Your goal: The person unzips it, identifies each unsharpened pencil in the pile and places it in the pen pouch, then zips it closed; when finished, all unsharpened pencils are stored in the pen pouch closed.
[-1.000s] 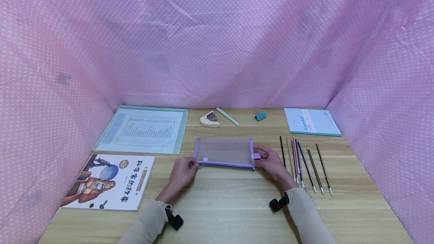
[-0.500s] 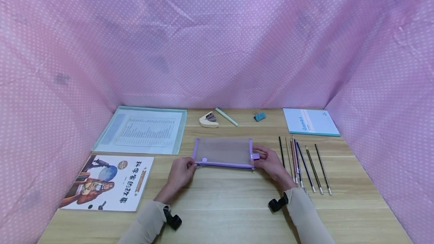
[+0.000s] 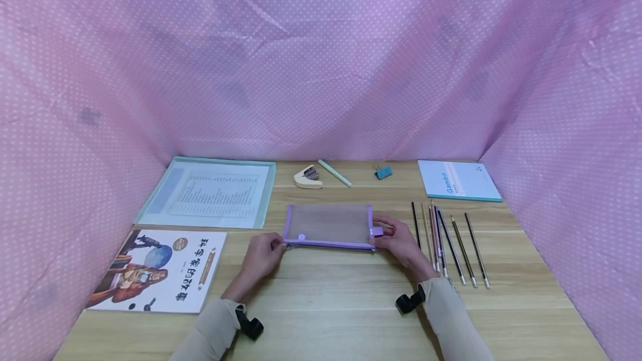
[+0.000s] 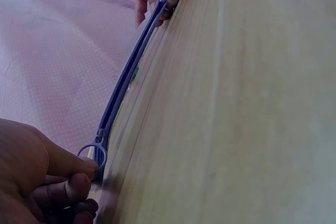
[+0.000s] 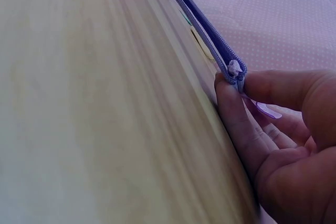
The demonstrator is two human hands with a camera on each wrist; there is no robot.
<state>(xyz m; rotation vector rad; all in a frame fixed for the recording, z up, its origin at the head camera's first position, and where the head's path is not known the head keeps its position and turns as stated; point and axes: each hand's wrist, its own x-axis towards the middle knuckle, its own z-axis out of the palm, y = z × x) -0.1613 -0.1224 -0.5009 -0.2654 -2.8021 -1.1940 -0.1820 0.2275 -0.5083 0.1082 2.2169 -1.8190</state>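
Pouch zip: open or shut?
Open: the zip gapes between its parted edges in the right wrist view, its slider near the left hand.

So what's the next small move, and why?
I'd probably ease the left hand off the zipper ring: the slider sits near the left end of the pouch, and the zipper looks parted from there to the right hand, which pinches the other end.

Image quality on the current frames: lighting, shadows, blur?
Head: fairly even light, "Gambit" readable on the notebook, small print on the sheet too soft to read; left wrist: table pale and hazy, left hand dimmer, dark shadow beside its fingertips; right wrist: table grain smeared, zipper sharper near the right hand.
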